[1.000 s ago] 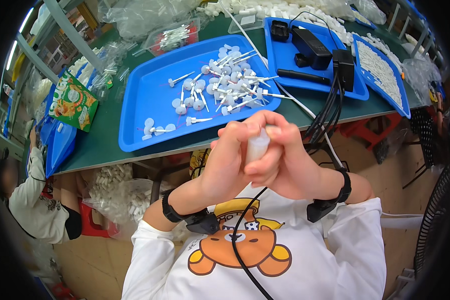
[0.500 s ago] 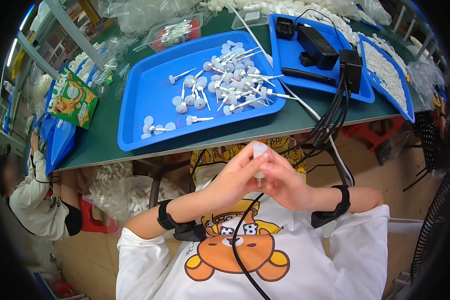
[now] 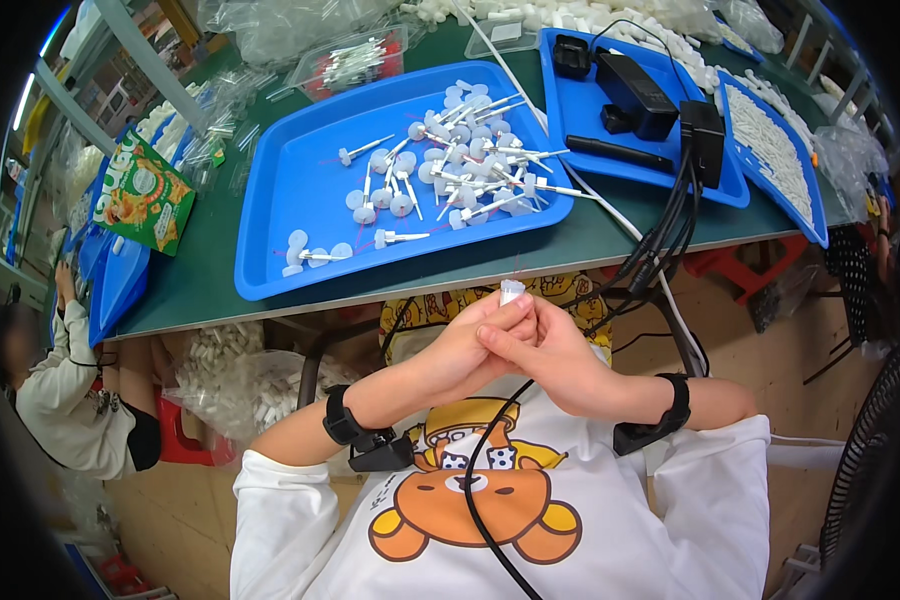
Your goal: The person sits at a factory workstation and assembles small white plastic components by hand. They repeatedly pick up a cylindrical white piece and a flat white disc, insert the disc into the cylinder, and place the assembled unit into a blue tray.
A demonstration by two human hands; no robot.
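While both hands meet just near of the desk edge, a small white plastic piece (image 3: 511, 291) sits pinched at their fingertips, its top end standing clear above the fingers. The left hand (image 3: 460, 350) and the right hand (image 3: 550, 355) are pressed together around the lower part of the piece, so each grip is closed on it; how much of the piece lies hidden inside the fingers cannot be told. The visible end points far, toward the desk, and the long axis appears to run near-to-far, roughly upright in the picture; the hidden portion leaves this a judgement only. As for progress, the piece in hand looks to be mid-work, not yet set down. On the large blue tray (image 3: 280, 250) just beyond the hands lie many white stemmed parts (image 3: 450, 170) with round heads, heaped at its far right and scattered singly toward its near left. These appear to be output already laid out, though finished and unfinished ones cannot be told apart. To the right, a second blue tray (image 3: 570, 110) carries black devices (image 3: 635, 90) with cables running down over the desk (image 3: 200, 290) edge. A third tray (image 3: 775, 150) at far right holds small white pieces.
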